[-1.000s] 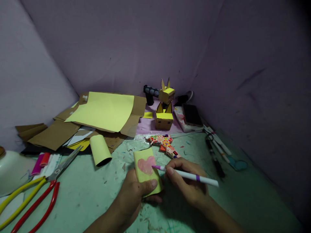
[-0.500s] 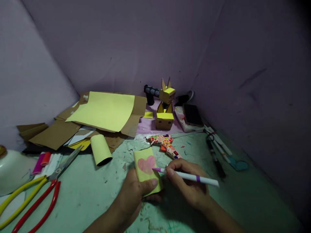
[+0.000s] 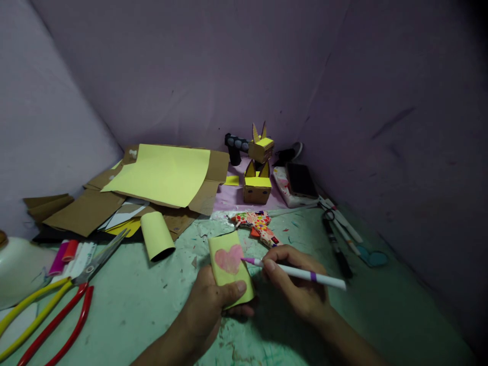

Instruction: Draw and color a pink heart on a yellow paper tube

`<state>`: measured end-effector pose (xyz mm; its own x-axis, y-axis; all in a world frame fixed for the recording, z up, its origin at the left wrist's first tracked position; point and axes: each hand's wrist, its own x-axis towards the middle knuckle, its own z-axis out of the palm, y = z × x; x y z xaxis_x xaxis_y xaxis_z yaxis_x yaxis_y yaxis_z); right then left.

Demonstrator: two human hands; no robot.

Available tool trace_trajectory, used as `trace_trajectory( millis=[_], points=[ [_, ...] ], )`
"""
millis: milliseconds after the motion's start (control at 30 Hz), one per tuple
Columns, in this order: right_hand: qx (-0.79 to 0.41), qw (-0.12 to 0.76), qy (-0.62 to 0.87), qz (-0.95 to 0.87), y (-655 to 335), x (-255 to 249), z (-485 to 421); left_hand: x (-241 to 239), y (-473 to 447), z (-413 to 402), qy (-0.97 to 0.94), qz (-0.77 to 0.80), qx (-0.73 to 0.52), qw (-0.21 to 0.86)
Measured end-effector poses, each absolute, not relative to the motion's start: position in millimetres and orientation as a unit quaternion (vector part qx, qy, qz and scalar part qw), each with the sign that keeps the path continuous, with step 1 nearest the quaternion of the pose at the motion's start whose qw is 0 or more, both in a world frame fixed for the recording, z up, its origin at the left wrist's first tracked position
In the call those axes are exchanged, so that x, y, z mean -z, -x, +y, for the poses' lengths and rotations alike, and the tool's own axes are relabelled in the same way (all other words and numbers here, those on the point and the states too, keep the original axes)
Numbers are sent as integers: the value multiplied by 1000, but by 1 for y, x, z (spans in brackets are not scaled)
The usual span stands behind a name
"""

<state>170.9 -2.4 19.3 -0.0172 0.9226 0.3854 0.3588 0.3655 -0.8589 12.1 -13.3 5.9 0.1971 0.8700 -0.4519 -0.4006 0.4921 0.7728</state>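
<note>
Closed around the lower part of a small pale-yellow paper-covered piece (image 3: 238, 292) is my left hand (image 3: 213, 300), its thumb lying across the front. A pink heart (image 3: 229, 258) is coloured on the front of that piece. My right hand (image 3: 297, 279) grips a white felt-tip pen (image 3: 324, 279) with a purple band. The pen's purple tip is at the right edge of the heart; whether it touches the paper I cannot tell. Just behind the hands lies a floral-patterned glue gun (image 3: 259, 226).
Scissors (image 3: 82, 279) with yellow and red handles and several markers (image 3: 76, 256) lie at left. A yellow paper tube (image 3: 157, 239) sits before stacked cardboard and yellow paper (image 3: 160, 175). Eared cardboard boxes (image 3: 257, 189), a phone (image 3: 301, 180) and a black pen (image 3: 337, 249) are farther back and right.
The pen tip has shifted slightly up along the heart's right edge, and my right hand has moved a little with it. The left hand keeps its hold.
</note>
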Motion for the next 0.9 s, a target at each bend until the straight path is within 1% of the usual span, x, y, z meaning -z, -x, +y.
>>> trace_trajectory(
  millis=[233, 900],
  points=[
    [-271, 511, 498, -646, -171, -17, -2, -6, -12, -14, -256, 466, -435, 727],
    [-255, 475, 457, -707, -171, -18, -3, -5, -11, -13, -267, 465, -429, 727]
  ],
)
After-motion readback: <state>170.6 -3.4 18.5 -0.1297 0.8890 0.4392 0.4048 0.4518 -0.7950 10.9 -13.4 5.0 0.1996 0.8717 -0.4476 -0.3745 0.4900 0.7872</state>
